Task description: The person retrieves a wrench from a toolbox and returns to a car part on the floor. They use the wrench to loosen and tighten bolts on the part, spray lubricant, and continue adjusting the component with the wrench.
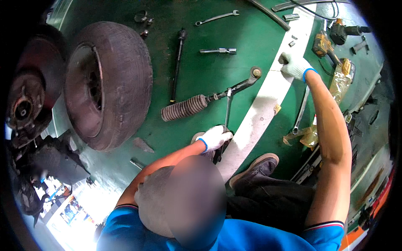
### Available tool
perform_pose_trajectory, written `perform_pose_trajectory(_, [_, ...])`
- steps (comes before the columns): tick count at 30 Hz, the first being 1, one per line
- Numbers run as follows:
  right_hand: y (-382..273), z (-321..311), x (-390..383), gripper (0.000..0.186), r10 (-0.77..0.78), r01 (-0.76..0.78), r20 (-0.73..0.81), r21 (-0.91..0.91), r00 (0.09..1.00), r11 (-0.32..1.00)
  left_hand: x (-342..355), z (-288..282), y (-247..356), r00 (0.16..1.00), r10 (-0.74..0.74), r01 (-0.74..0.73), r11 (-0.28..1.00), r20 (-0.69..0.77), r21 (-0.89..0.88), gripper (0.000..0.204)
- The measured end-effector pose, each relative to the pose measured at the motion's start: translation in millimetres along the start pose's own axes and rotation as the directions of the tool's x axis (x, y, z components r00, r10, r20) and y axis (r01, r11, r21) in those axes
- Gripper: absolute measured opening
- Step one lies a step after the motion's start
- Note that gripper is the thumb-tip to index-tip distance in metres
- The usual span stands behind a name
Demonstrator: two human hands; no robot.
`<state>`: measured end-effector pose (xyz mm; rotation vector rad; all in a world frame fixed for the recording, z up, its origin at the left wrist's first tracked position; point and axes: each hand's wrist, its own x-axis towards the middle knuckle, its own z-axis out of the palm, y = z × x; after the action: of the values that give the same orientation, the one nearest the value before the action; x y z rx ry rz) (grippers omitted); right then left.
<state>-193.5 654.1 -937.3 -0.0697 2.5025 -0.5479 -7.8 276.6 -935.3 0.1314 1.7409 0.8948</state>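
Note:
My left hand (215, 138), in a white glove, grips the lower end of a steel wrench (227, 112) near my shoe. The wrench's upper end is on the threaded part of a tie rod (236, 87) with a ribbed rubber boot (182, 109), lying on the green floor. My right hand (295, 67), gloved too, is at the white floor strip (262, 113), fingers curled; what they hold, if anything, is hidden. Small sockets (292, 43) lie just beyond it, and a long wrench (302, 108) lies below it.
A tyre (130, 83) stands at left beside a rusty hub (23, 108). A black rod (179, 62), combination wrench (217, 17), extension piece (217, 50) and bar (268, 12) lie beyond. Power tools (322, 44), crumpled wrapping (339, 85) and car panels (368, 167) are at right.

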Motion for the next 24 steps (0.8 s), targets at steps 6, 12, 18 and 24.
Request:
perform_pose_trajectory(6, [-5, 2, -2, 0.024, 0.031, -0.033, -0.02, -0.069, 0.999, 0.997, 2, 13, 6, 0.999, 0.025, -0.031, 0.991, -0.048, -0.13, 0.039])
perform_pose_trajectory(12, [-7, 7, 2, 0.024, 0.02, -0.026, -0.053, -0.111, 0.998, 0.993, 7, 29, 5, 0.991, -0.087, 0.126, 0.861, 0.102, -0.493, 0.039])
perform_pose_trajectory(18, [0, 9, 9, 0.027, 0.041, -0.044, -0.032, -0.108, 0.999, 0.993, 10, 24, 7, 0.997, -0.035, 0.058, 0.928, 0.068, -0.368, 0.042])
perform_pose_trajectory(24, [-7, 10, 5, 0.024, 0.021, -0.032, -0.093, -0.115, 0.995, 0.993, 16, 23, -5, 0.994, 0.065, -0.034, 0.947, 0.089, -0.321, 0.041])
